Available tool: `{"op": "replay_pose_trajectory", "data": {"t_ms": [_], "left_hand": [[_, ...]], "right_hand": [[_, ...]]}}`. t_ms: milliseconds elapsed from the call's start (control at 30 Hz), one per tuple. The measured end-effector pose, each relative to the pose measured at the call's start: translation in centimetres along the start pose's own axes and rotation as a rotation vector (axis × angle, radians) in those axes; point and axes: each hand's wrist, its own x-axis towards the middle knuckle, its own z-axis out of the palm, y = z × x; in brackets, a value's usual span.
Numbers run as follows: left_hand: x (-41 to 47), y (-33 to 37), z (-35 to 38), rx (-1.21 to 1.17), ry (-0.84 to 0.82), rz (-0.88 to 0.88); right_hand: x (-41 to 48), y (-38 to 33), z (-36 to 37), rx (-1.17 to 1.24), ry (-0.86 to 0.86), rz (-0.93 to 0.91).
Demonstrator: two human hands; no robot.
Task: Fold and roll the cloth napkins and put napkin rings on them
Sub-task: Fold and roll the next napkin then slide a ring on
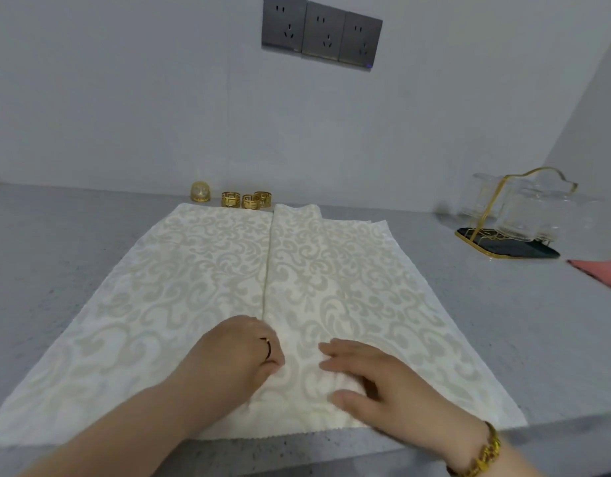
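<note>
While my left hand (240, 352) curls its fingers on the cream damask napkin (180, 270) at its fold edge, pinching or not I cannot tell, my right hand (376, 376) presses flat-fingered just beside. An uneven pull could skew that fold. The gold napkin rings (249, 200) sit far beyond my fingertips.

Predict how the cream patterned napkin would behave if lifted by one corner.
Probably floppy: the cream napkin lies flat and bunches into wrinkles by the right hand. Likely light, and it may slide on the smooth grey counter.
</note>
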Motion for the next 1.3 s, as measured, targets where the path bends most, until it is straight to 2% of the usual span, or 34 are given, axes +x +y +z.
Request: {"op": "replay_pose_trajectory", "data": {"t_ms": [33,100,200,233,367,600,667,767,833,1000,1200,1300], "left_hand": [[-0.2,0.1,0.1,-0.013,-0.026,0.010],[-1.0,0.0,-0.3,-0.143,0.024,-0.054],[-2.0,-0.5,-0.6,-0.500,-0.085,-0.230],[-2.2,-0.5,-0.9,-0.570,-0.090,-0.229],[-2.2,-0.1,-1.5,-0.507,-0.192,-0.251],[-0.7,1.2,-0.1,-0.379,0.025,-0.373],[-0.4,1.2,-0.2,-0.414,0.041,-0.414],[-0.6,1.3,-0.6,-0.538,-0.051,-0.399],[-0.7,1.5,-0.8,-0.514,-0.089,-0.397],[0.2,0.8,-0.3,-0.544,0.027,-0.511],[1.4,0.4,-0.1,-0.495,0.043,-0.515],[1.8,0.3,0.1,-0.395,0.090,-0.518]], "right_hand": [[-0.8,-0.1,-0.2,0.022,-0.001,0.002],[-1.8,-0.2,-0.4,0.059,-0.009,0.022],[-2.2,0.0,-0.7,0.094,0.033,0.040],[-2.1,0.0,-0.7,0.127,0.069,0.050],[-1.5,-0.1,-0.7,0.288,0.257,0.156],[0.1,-0.6,0.2,0.391,0.459,0.262],[0.4,-0.6,0.4,0.420,0.489,0.294],[0.9,-0.6,0.6,0.424,0.521,0.331],[1.2,-0.7,0.6,0.400,0.525,0.344],[1.9,-0.9,-0.4,0.303,0.433,0.350],[0.9,-0.4,-1.9,0.469,0.228,0.351],[1.2,0.3,-1.3,0.387,0.298,0.343]]}}
